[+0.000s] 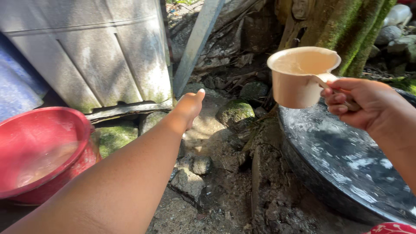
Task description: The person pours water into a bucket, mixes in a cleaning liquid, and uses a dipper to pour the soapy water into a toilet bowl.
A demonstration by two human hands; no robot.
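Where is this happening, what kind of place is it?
Probably an outdoor washing spot beside a building: muddy, stony ground, a mossy tree trunk, and a red basin holding water. The right hand holds a beige dipper.

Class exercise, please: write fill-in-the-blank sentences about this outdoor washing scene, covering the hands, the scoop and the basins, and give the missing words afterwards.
1. The right hand holds a beige dipper by its ____.
2. The left hand holds ____ and is stretched forward.
3. The basin at the left is ____ in colour.
4. The dipper is above the rim of a large ____ basin of water.

Missing words: handle; nothing; red; black
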